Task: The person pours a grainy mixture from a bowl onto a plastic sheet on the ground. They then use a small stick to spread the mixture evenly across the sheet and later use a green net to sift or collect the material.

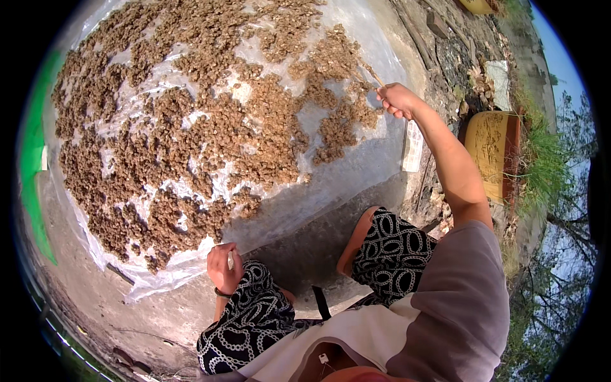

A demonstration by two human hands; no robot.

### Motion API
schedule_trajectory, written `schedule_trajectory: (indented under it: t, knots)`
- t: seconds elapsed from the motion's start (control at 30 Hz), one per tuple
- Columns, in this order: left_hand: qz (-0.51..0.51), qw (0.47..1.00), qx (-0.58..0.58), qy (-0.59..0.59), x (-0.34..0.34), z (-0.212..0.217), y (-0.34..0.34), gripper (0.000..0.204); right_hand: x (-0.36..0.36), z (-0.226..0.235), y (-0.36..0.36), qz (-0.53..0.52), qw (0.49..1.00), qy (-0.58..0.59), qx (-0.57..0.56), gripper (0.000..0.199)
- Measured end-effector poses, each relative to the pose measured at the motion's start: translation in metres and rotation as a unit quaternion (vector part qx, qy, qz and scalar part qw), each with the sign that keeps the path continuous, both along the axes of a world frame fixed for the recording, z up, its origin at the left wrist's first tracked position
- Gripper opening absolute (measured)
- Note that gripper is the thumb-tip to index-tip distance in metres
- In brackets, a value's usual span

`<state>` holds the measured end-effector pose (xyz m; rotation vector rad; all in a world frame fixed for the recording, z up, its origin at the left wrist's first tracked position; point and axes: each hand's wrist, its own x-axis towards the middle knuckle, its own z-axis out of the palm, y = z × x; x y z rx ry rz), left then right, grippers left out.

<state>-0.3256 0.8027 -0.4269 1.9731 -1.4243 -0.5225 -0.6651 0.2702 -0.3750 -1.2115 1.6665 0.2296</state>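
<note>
Head view: a clear plastic sheet is spread on the concrete and covered with brown dried pieces, which could be pushed off its near edge by a too wide sweep. A thin stick is gripped in the closed right hand over the pile's right side and could snag the sheet; the left hand is curled around something small and pale at the knee.
</note>
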Motion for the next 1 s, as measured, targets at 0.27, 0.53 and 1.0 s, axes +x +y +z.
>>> schedule_trajectory:
  t: [0.27, 0.53, 1.0]
  knots:
    - [0.006, 0.999, 0.011, -0.035, -0.004, 0.009, 0.001, 0.018, 0.039, -0.019, -0.054, 0.207, 0.974, 0.069, -0.062, 0.028]
    - [-0.043, 0.988, 0.101, -0.105, 0.031, 0.058, 0.015, 0.014, 0.03, -0.024, -0.077, 0.198, 0.961, 0.011, -0.191, 0.032]
    - [-0.053, 0.982, 0.15, -0.105, 0.005, 0.079, -0.011, 0.012, 0.086, -0.089, -0.185, 0.087, 0.988, -0.004, -0.129, 0.028]
